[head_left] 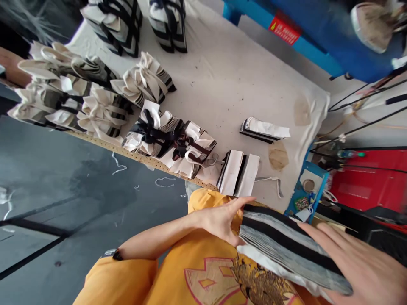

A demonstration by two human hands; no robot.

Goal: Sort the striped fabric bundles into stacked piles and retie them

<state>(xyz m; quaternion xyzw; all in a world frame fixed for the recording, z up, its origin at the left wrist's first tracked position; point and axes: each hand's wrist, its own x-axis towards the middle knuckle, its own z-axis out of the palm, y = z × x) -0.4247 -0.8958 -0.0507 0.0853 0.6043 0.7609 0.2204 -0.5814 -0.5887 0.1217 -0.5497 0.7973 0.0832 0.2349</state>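
Note:
A thick stack of black, grey and white fabric pieces (286, 248) is pressed between my two hands, close to my yellow shirt (203, 271). My left hand (221, 220) holds the stack's left end with its fingers stretched over the top edge. My right hand (362, 264) lies flat against the stack's right end, fingers spread. Just beyond my left hand, a smaller pile of white and black pieces (238, 171) lies at the near edge of the cloth-covered table (222, 76).
Several tied bundles of cream and striped fabric (95, 110) crowd the table's left side, and two with dark ties (168, 140) lie near the edge. Another flat pile (263, 129) sits further in. A blue machine frame (305, 38) and red cabinet (365, 178) stand beyond. Dark floor (63, 178) lies left.

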